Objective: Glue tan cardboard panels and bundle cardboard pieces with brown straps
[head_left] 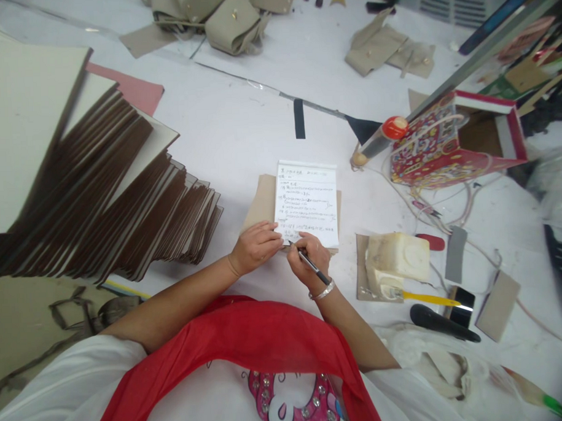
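Observation:
A white notepad (308, 197) covered in handwriting lies on the table in front of me, over a piece of beige material (261, 202). My right hand (309, 258) is closed around a black and silver pen (314, 268), its tip at the lower lines of the page. Resting at the pad's lower left corner is my left hand (257, 245), with its fingers stretched out flat. A bracelet circles my right wrist.
Large brown-edged sheets (137, 197) are stacked at left. To the right stand a cut-down plastic container (397, 255) with a yellow-handled brush (429, 298), a red-capped bottle (382, 139) and a red patterned box (449, 140). Beige bag pieces (232, 22) lie at the back.

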`<state>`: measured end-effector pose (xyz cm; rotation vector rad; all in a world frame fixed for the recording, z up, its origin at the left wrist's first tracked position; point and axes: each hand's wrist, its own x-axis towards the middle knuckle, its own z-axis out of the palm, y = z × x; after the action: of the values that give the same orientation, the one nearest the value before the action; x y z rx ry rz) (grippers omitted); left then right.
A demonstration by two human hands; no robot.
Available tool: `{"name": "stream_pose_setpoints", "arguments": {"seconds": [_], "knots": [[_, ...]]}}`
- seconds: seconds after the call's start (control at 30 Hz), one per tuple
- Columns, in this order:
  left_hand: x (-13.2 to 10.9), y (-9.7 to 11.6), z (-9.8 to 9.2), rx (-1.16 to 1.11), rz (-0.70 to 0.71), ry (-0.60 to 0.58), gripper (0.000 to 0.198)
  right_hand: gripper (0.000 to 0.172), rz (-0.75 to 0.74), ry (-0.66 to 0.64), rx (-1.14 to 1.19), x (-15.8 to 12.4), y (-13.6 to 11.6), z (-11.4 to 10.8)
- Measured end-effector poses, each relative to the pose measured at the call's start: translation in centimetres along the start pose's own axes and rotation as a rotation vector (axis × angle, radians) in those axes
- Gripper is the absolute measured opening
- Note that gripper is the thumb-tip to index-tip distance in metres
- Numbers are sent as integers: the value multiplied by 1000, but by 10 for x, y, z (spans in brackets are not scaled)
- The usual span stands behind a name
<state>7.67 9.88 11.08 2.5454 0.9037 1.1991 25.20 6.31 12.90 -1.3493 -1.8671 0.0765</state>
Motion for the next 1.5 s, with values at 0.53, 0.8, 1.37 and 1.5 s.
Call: {"name": "stream_pose_setpoints", "arguments": {"seconds": [0.53, 0.8, 1.37, 1.5], "knots": [[-4, -1, 1, -7, -13, -27, 12, 12, 25, 0, 18, 0, 0, -4], [-2, -1, 0, -16, -10, -19, 12, 11, -9, 38, -41, -6, 4, 4], [-4, -1, 1, -36, -22, -25, 12, 12, -18, 17, -8, -5, 4, 1], [-3, -1, 1, -21, -28, -30, 10, 11, -15, 1, 14, -4, 3, 0]]}}
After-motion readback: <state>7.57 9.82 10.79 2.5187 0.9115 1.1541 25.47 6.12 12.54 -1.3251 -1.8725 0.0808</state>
